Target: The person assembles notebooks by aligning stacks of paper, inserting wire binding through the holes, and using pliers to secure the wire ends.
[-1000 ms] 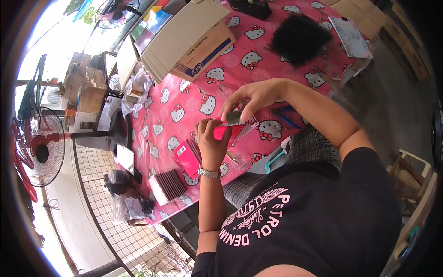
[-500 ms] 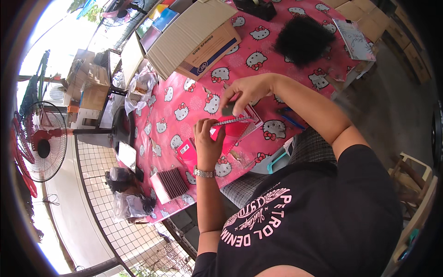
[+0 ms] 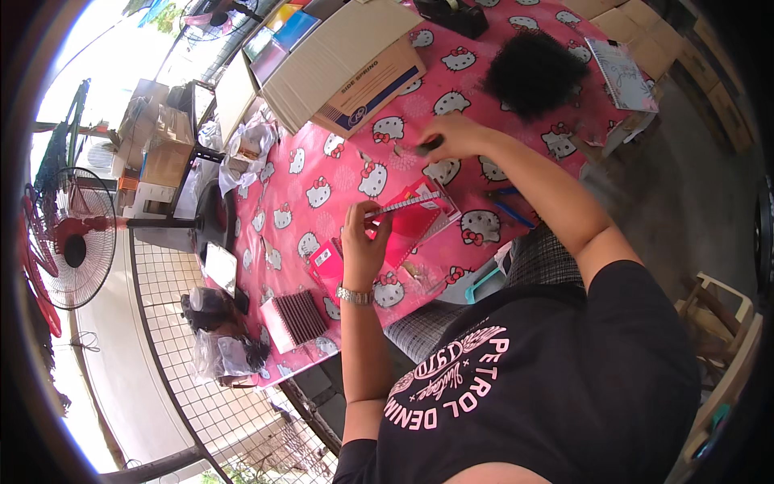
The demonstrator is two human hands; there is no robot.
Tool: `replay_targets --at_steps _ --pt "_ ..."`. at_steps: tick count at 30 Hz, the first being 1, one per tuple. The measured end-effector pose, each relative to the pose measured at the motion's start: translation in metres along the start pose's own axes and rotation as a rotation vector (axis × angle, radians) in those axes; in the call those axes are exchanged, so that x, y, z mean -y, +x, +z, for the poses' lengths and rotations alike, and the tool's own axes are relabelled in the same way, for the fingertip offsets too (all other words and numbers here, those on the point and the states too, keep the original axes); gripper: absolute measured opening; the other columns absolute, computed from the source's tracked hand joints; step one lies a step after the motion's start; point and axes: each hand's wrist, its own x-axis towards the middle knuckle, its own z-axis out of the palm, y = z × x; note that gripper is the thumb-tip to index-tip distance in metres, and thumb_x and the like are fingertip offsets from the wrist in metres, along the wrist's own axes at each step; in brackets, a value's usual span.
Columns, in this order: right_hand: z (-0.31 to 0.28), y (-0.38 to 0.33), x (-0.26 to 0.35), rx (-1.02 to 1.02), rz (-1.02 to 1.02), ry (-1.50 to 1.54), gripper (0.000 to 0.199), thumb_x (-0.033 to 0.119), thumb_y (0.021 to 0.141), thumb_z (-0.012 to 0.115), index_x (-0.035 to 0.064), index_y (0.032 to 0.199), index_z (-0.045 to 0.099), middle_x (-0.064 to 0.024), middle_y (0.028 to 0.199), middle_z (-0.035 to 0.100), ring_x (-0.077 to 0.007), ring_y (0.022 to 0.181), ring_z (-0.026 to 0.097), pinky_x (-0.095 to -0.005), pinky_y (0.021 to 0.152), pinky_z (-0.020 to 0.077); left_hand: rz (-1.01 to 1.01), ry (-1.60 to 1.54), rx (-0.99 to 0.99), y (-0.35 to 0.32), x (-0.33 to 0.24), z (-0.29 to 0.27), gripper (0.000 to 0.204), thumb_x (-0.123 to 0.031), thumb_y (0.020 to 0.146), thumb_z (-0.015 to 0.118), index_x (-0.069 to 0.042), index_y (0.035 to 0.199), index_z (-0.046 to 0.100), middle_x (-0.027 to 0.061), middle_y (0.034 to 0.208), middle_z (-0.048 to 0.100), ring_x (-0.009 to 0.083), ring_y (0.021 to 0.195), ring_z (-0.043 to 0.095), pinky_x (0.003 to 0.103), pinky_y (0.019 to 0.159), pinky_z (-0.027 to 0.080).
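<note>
Pink spiral-bound notebook [image 3: 415, 216]: thin, cover pink-red, white wire coil along upper edge. Held tilted above desk, coil edge raised, pinched at its left end between left-hand fingers [image 3: 372, 230]; rest of cover slopes down and right from them.

Small dark object [image 3: 429, 147]: short, blackish, blurred, kind unclear. Sits between right-hand fingers [image 3: 445, 137], poking out left of them, well above and apart from notebook.

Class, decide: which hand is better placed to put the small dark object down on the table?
Right. The right hand already holds the small dark object above the table; the left hand steadies the red notebook.
</note>
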Motion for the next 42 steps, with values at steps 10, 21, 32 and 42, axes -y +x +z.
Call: replay_targets --at_steps 10,21,32,42 --pt "-0.026 -0.029 0.031 0.409 -0.187 1.166 0.057 0.027 0.084 0.077 0.0003 0.131 0.059 -0.0092 0.127 0.064 -0.0167 0.117 0.060 -0.0324 0.101 0.0462 -0.009 -0.346 -0.030 -0.001 0.016 0.018 0.025 0.008 0.089 0.064 -0.001 0.111 0.057 0.0087 0.103 0.066 0.0121 0.081 0.065 0.027 0.072 0.053" --pt "-0.005 0.003 0.036 0.383 -0.252 0.404 0.053 0.037 0.081 0.079 0.0038 0.120 0.068 -0.0112 0.124 0.066 -0.0239 0.118 0.060 -0.0346 0.101 0.0448 -0.056 -0.373 -0.003 -0.002 0.021 0.013 0.028 0.007 0.088 0.066 0.001 0.113 0.055 0.0086 0.101 0.064 0.0129 0.086 0.067 0.026 0.074 0.053" --pt "0.081 -0.158 -0.024 -0.587 -0.011 -0.372 0.072 0.031 0.087 0.071 0.0097 0.148 0.040 -0.0177 0.154 0.033 -0.0384 0.142 0.034 -0.0523 0.114 0.0327 -0.103 -0.409 -0.224 -0.009 0.011 0.020 0.014 -0.011 0.101 0.059 0.002 0.106 0.058 0.0041 0.077 0.060 0.0143 0.073 0.071 0.025 0.062 0.053" --pt "0.060 -0.152 0.075 -0.718 -0.310 0.032 0.056 0.018 0.082 0.072 0.0054 0.134 0.056 -0.0141 0.123 0.060 -0.0335 0.114 0.055 -0.0465 0.100 0.0417 -0.030 -0.322 -0.300 -0.012 0.023 0.032 0.018 -0.011 0.099 0.063 0.001 0.112 0.060 0.0101 0.089 0.070 0.0139 0.074 0.071 0.027 0.066 0.057"
